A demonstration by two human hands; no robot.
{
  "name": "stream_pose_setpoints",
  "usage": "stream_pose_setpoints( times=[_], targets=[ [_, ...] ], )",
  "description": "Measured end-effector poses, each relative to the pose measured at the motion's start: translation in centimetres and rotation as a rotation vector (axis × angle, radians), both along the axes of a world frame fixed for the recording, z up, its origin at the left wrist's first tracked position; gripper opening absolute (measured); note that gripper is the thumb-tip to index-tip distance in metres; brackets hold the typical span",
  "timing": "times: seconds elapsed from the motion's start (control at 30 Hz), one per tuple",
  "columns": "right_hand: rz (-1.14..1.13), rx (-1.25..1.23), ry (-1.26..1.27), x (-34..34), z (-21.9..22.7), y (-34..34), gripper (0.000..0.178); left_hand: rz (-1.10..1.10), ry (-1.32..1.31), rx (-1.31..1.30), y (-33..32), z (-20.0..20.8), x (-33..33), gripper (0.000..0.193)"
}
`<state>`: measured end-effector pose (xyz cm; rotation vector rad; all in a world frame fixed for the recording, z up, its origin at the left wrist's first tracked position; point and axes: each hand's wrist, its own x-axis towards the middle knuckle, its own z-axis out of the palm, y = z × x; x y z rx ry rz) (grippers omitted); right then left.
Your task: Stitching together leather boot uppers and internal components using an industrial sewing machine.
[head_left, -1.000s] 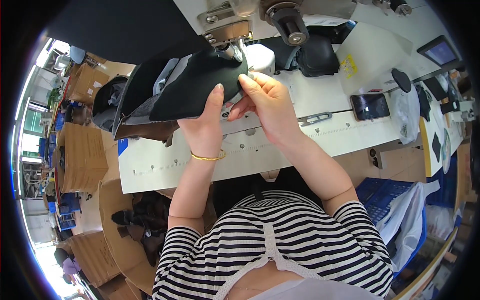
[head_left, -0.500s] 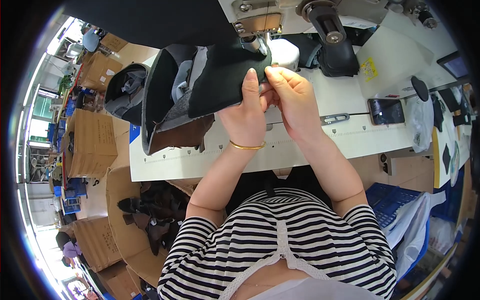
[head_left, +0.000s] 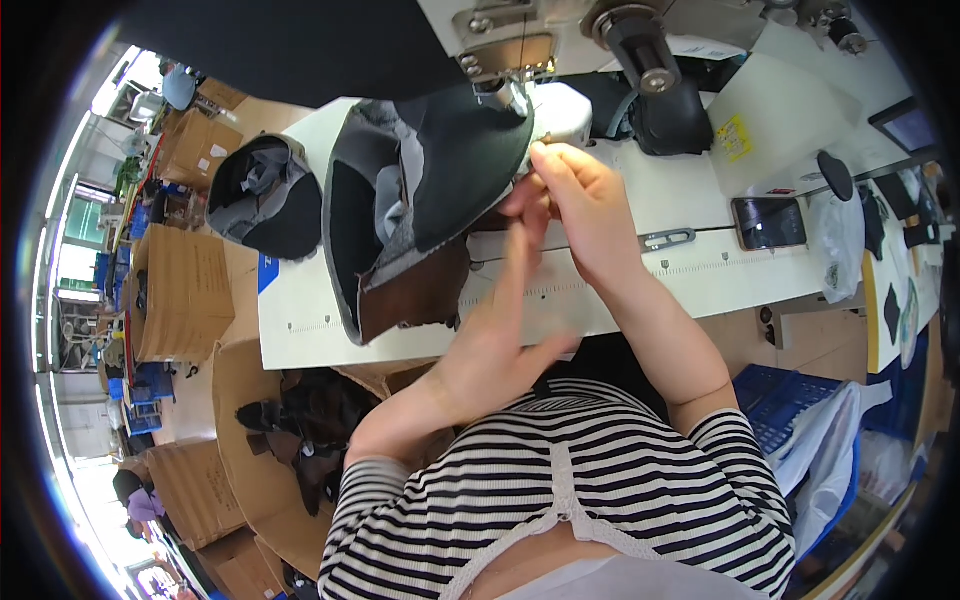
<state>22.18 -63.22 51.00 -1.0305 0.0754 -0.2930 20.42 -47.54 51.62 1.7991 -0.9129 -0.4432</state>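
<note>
A boot upper (head_left: 460,175), with black lining, grey fuzzy edges and a brown outer side, lies on the sewing machine's white table (head_left: 400,345). Its far right edge sits under the presser foot (head_left: 513,98) of the sewing machine (head_left: 600,25). My right hand (head_left: 590,205) pinches the upper's right edge between thumb and fingers, just in front of the needle area. Below that edge is my left hand (head_left: 490,345), blurred by motion, its fingers stretched out and thumb spread. Nothing shows in its grasp. Left of this piece stands a similar black and grey upper (head_left: 290,215).
A phone (head_left: 768,222) and a flat slotted metal piece (head_left: 667,240) lie on the table's right. Black pieces (head_left: 672,115) rest behind the machine's white post (head_left: 562,110). An open carton (head_left: 240,430) of dark pieces stands below left, a blue crate (head_left: 790,405) below right.
My left hand has let go of the upper's edge and dropped toward me. The upper has turned and spread, its lower left part shifting right and nearer. My right hand stays at the edge.
</note>
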Motion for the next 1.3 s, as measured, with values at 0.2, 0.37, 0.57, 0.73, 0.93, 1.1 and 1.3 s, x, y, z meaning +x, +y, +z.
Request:
stream_pose_setpoints(
  times=[0.2,0.37,0.57,0.73,0.93,1.1,1.3],
  targets=[
    [0.117,-0.057,0.042,-0.8,0.8,2.0,0.029,-0.009,0.155,-0.8,11.4,7.4,10.8,0.038],
    [0.11,0.081,-0.037,-0.1,0.3,3.1,0.024,0.392,0.164,-0.217,8.3,0.2,23.4,0.053],
    [0.137,0.157,-0.019,-0.5,0.3,2.4,0.021,0.24,0.298,-0.294,6.3,2.2,22.4,0.024],
    [0.136,0.164,-0.027,-0.5,0.1,1.9,0.021,0.351,0.166,-0.335,7.3,2.2,21.7,0.022],
    [0.123,0.125,-0.008,-0.4,0.2,1.2,0.021,0.484,0.182,-0.325,7.3,4.0,17.8,0.021],
    [0.101,0.093,-0.004,-0.4,0.5,0.8,0.021,0.53,0.136,-0.396,7.5,3.9,16.4,0.016],
    [0.016,-0.044,-0.014,-1.5,-0.2,1.6,0.031,0.28,0.268,-0.466,10.5,4.5,18.6,0.015]
  ],
)
